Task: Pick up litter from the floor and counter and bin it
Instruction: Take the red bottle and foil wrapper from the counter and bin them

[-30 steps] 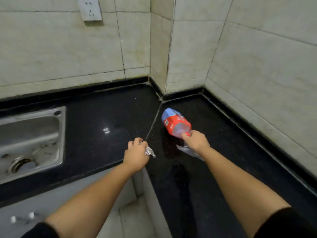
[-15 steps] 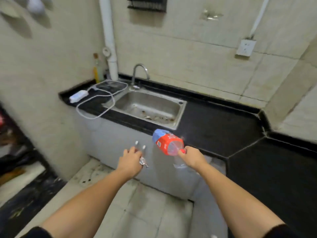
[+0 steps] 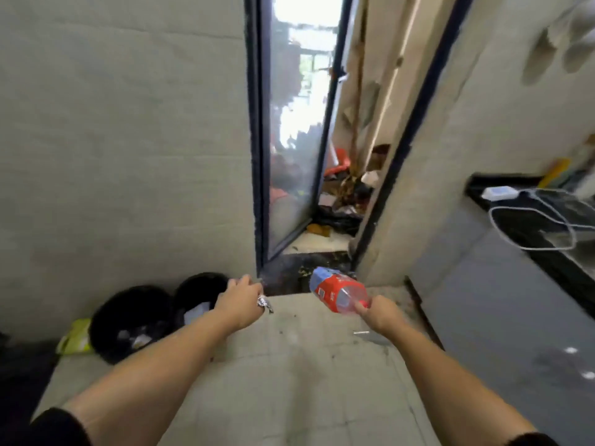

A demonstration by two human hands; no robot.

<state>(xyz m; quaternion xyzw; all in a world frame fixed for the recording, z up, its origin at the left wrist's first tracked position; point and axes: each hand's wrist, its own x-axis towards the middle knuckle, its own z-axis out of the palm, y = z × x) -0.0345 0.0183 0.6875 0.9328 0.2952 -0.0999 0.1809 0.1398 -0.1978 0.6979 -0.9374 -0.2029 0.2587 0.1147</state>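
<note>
In the head view, a foil scrap is pinched in the clenched left hand, just above two black bins. A bottle is gripped by its neck in the right hand, over the floor. The bottle is judged light, stiff and slippery; the foil is judged crushable.

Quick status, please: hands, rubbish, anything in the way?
Left hand grips foil wad. Right hand holds plastic bottle. Black bins ahead-left, floor path open.
</note>
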